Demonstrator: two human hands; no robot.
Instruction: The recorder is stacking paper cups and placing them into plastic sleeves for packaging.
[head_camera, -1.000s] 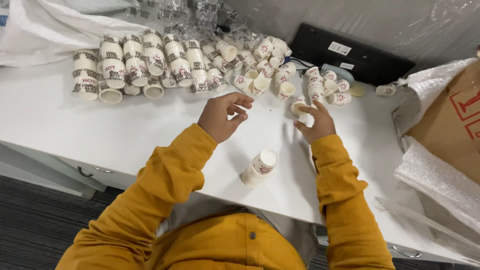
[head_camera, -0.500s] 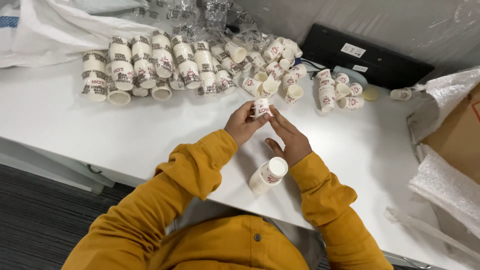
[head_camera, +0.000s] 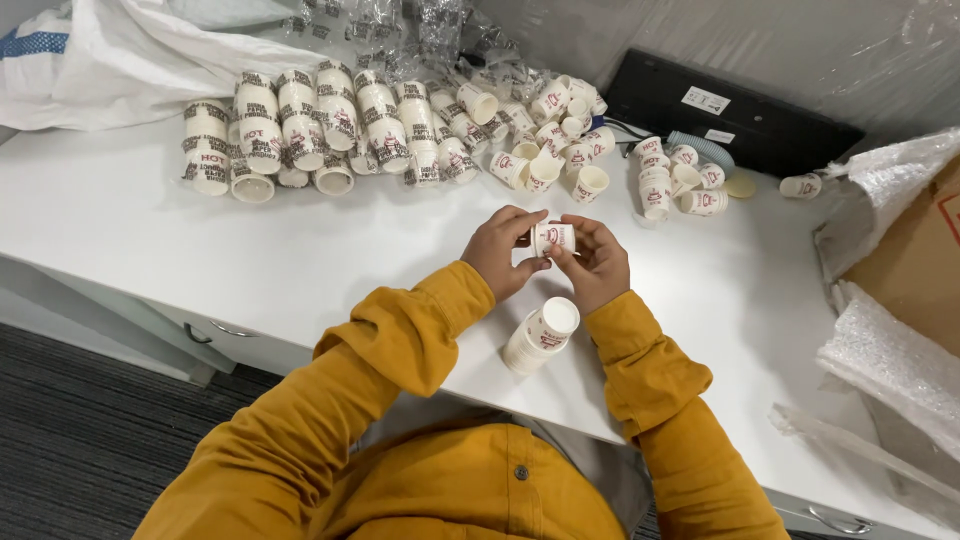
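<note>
Small paper cup between both hands

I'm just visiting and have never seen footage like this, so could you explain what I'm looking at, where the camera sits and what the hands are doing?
There is no machine here. A person in a mustard-yellow top wears a camera on the head, so the one picture looks down over their own arms onto a white table. The left hand and the right hand meet above the table and together hold one small white paper cup with red print. Just below them a short stack of the same cups lies on its side. Along the far edge lie rows of stacked cups and a heap of loose cups. Behind are crumpled clear wrappers, and a cardboard box stands to the right.
</note>
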